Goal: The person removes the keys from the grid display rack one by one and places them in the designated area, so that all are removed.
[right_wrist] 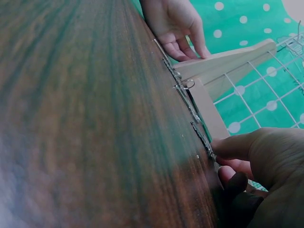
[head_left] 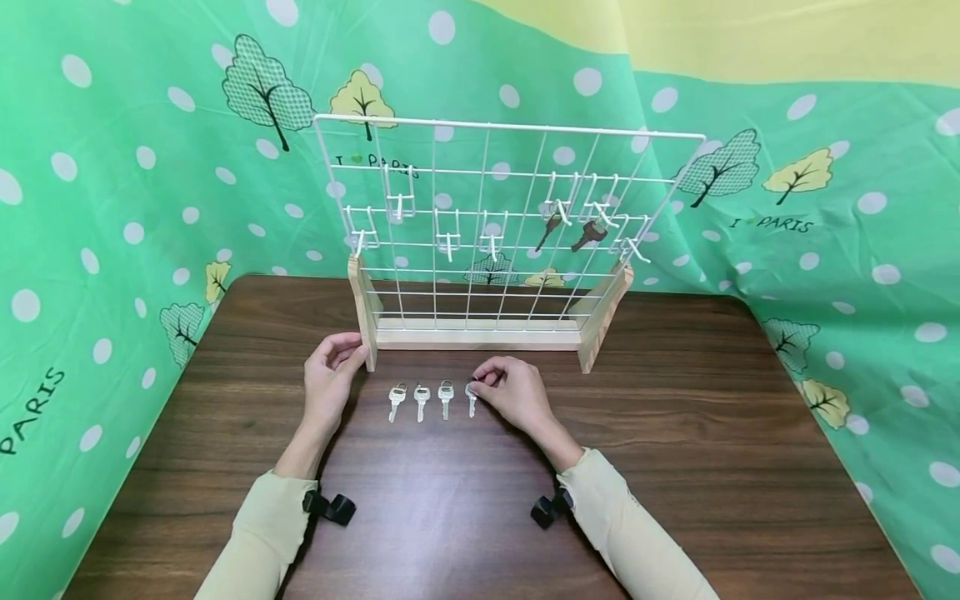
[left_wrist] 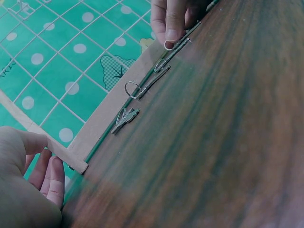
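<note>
dark keys (head_left: 590, 236) on white hooks (head_left: 602, 213)

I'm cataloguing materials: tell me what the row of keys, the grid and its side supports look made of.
Keys: probably metal, silvery and shiny, judging by their bright glints.
Grid: likely coated or painted metal wire, smooth white, by its thin, straight bars.
Side supports: pale wood, apparently unpainted, by the visible grain streaks.

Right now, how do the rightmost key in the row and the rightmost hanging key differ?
The row key is down at the tabletop; the hanging key is up on a white hook. The right hand pinches the row key; no hand touches the hanging key. The row key looks silvery, the hanging key dark. Both show narrow blades.
</note>
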`<act>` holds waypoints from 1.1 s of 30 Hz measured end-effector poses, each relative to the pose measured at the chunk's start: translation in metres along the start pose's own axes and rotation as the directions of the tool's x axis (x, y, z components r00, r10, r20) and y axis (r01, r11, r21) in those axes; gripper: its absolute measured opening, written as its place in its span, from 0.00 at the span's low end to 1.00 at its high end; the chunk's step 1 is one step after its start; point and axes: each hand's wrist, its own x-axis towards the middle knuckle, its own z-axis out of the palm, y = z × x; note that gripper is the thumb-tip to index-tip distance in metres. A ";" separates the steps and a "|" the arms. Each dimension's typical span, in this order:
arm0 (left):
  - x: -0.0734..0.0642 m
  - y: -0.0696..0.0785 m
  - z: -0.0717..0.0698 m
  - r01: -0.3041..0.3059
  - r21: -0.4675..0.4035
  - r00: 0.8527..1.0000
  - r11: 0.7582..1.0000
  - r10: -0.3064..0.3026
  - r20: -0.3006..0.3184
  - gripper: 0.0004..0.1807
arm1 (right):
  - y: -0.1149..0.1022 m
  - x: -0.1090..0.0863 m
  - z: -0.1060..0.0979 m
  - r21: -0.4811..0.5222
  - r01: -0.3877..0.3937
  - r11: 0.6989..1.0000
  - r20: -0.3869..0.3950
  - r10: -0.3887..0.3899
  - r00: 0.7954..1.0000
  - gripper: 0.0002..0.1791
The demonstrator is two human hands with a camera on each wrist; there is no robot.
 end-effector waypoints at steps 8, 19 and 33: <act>0.000 0.000 0.001 0.005 -0.002 1.000 1.000 -0.005 -0.004 0.14 | 0.000 0.000 0.000 0.026 -0.002 1.000 0.004 0.002 1.000 0.11; -0.001 0.000 0.002 0.004 -0.007 1.000 1.000 -0.004 0.001 0.13 | 0.000 0.003 -0.004 0.118 -0.029 0.993 0.008 0.028 1.000 0.11; -0.001 0.001 0.001 0.006 -0.011 1.000 1.000 -0.006 -0.006 0.15 | -0.020 0.003 -0.025 0.263 0.008 0.965 -0.076 0.012 0.997 0.10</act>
